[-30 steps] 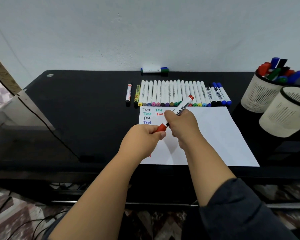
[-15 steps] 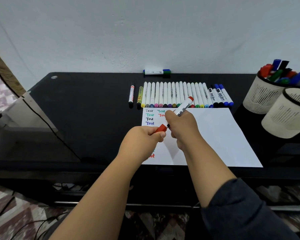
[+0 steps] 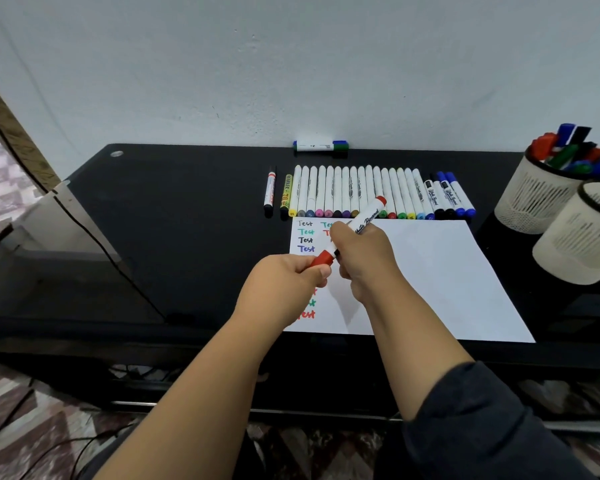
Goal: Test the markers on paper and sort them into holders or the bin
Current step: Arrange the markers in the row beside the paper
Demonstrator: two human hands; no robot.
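We hold a red whiteboard marker [image 3: 355, 231] with both hands above the paper [image 3: 430, 271].

Our right hand [image 3: 361, 258] has its grip closed around the white barrel, and our left hand [image 3: 284, 282] pinches the red cap [image 3: 322, 258] at the near end. The marker is tilted, over the left part of the sheet. Far from us on the black table [image 3: 187, 220] lies a row of markers [image 3: 361, 192]; two mesh holders [image 3: 534, 199] stand at the right.

Head camera looks forward and down, seemingly close over desk [image 3: 187, 220]
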